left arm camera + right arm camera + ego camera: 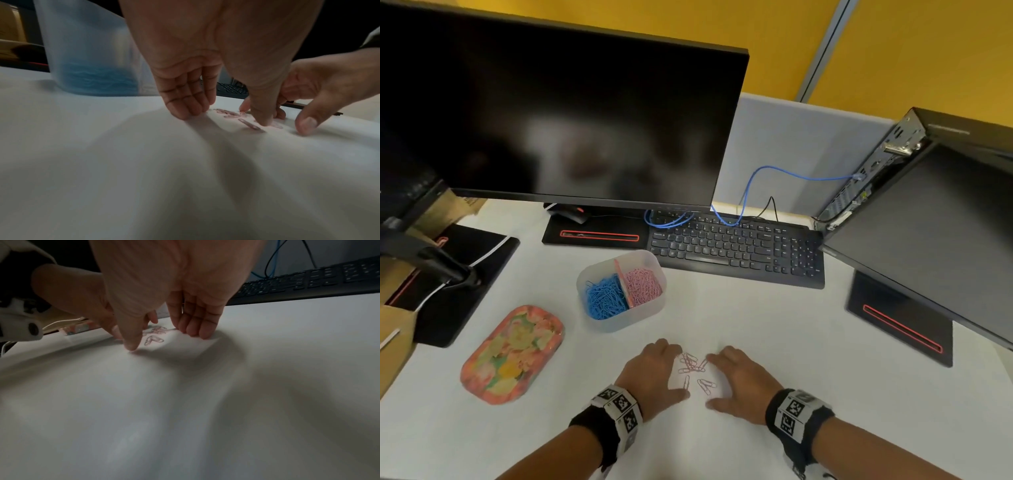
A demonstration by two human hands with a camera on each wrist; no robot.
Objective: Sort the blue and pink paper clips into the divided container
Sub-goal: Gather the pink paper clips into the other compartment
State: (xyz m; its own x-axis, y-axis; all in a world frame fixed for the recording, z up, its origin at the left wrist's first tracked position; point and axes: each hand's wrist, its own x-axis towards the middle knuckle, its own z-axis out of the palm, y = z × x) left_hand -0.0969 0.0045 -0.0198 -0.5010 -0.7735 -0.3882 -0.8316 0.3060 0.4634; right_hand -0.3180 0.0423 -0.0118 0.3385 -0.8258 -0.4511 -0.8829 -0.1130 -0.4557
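Left hand (654, 371) and right hand (739, 380) — fingers straight, tips on the tabletop (756, 325) — flank loose pink paper clips (693, 368). Farther back, the divided container (621, 291): blue clips left, pink right.

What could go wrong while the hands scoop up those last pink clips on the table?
1. The loose pink clips lie flat on the smooth white table, between the left hand and the right hand. Sweeping them together might slide some out past the fingers.
2. Several clips overlap, so a pick-up could lift a tangle and drop one.
3. In the container the pink side sits right beside the blue side, with only a thin divider between; a careless drop may land among the blue.
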